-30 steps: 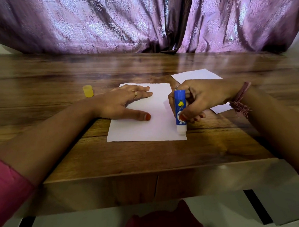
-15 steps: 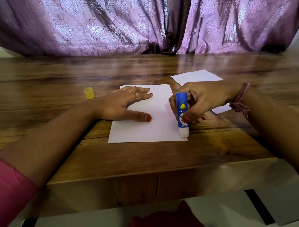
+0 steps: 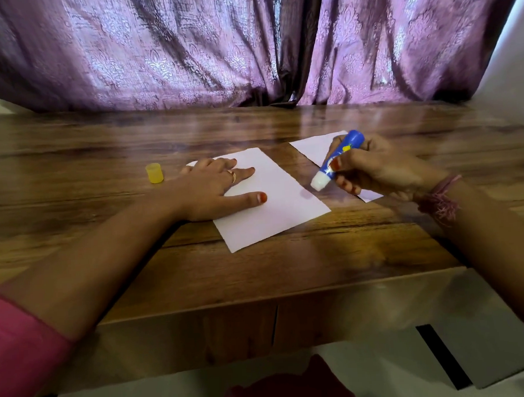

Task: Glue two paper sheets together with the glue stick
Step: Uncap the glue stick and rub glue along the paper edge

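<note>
A white paper sheet (image 3: 273, 210) lies turned at an angle on the wooden table (image 3: 258, 276). My left hand (image 3: 212, 191) presses flat on its left part, fingers spread. My right hand (image 3: 376, 169) grips the blue glue stick (image 3: 340, 159), uncapped and tilted, its white tip pointing down-left just off the sheet's right edge, above the wood. A second white sheet (image 3: 315, 148) lies behind and under my right hand, mostly hidden by it. The yellow cap (image 3: 154, 173) stands on the table to the left of my left hand.
A purple patterned curtain (image 3: 248, 46) hangs along the table's far edge. The table's front edge (image 3: 259, 300) runs close to me, with pale floor below it.
The near sheet has rotated counter-clockwise under my left hand. My right hand has lifted the glue stick off the sheet's lower right corner, moved it right and back, and tilted it.
</note>
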A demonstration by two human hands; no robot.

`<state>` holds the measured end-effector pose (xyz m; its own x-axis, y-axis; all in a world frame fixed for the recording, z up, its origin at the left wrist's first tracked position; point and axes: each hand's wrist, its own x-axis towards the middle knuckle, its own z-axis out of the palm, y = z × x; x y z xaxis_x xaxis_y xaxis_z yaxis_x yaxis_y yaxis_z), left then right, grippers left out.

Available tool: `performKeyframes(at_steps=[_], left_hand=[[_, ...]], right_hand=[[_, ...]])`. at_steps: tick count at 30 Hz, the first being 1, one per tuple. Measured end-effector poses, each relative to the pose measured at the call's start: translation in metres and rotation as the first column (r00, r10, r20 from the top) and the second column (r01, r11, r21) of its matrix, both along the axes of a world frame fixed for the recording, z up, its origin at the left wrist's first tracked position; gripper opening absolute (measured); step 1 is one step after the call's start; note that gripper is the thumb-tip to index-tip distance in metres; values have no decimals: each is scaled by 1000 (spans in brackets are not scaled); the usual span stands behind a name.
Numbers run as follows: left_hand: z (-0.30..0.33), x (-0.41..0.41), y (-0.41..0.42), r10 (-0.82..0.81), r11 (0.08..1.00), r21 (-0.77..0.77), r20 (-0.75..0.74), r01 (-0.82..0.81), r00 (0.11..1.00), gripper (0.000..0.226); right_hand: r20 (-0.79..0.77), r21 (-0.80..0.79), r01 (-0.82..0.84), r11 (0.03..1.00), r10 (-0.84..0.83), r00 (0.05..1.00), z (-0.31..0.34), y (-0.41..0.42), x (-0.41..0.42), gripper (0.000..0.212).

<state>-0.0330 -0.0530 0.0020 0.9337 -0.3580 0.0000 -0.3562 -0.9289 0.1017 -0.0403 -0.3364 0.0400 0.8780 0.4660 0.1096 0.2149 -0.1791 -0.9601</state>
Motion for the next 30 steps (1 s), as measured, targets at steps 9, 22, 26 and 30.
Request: performKeyframes(at_steps=[9,22,26,30], left_hand=[[1,-3,-3,59,993,98,-2,-59,998,105],[4,-8,-7,73,994,84,-11,-72,997,110],[4,-8,-7,66,995,71,-18,-64,998,109],[4,-7,-8,68,995,71,-28,-66,997,109]], right_hand=[[-58,98,345,934,-340,938,-21,-25,-40,18],[60,20,478,878,-478,876,-20,-12,-17,17],[127,-57,472,880,-462,878,-23,-12,-16,18],[142,-78,476,876,-462,875,-24,-13,-13,13]])
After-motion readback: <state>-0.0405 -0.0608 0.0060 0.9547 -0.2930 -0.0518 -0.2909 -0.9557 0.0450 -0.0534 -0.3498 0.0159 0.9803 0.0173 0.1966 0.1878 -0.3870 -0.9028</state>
